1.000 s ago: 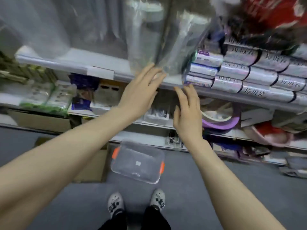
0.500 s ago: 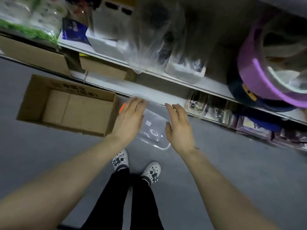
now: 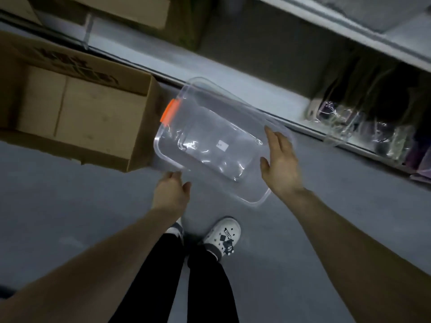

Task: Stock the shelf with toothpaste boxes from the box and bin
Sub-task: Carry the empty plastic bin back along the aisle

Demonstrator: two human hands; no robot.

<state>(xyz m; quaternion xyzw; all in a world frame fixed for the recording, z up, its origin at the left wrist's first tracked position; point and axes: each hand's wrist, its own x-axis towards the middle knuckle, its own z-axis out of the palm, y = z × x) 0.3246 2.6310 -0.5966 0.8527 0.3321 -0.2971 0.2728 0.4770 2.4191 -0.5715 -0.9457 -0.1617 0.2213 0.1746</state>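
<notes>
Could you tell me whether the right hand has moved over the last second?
Yes, downward: a second ago the right hand was well above the clear plastic bin; now it reaches the bin's right end.

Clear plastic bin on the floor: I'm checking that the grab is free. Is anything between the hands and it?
Nothing visible. The left hand and right hand are at the clear plastic bin edges; the brown cardboard box sits only beside its left end.

The right hand [image 3: 279, 163] reaches forward and down, palm spread, fingers straight. The left hand [image 3: 171, 193] reaches alongside, seemingly relaxed, its fingertips foreshortened.
</notes>
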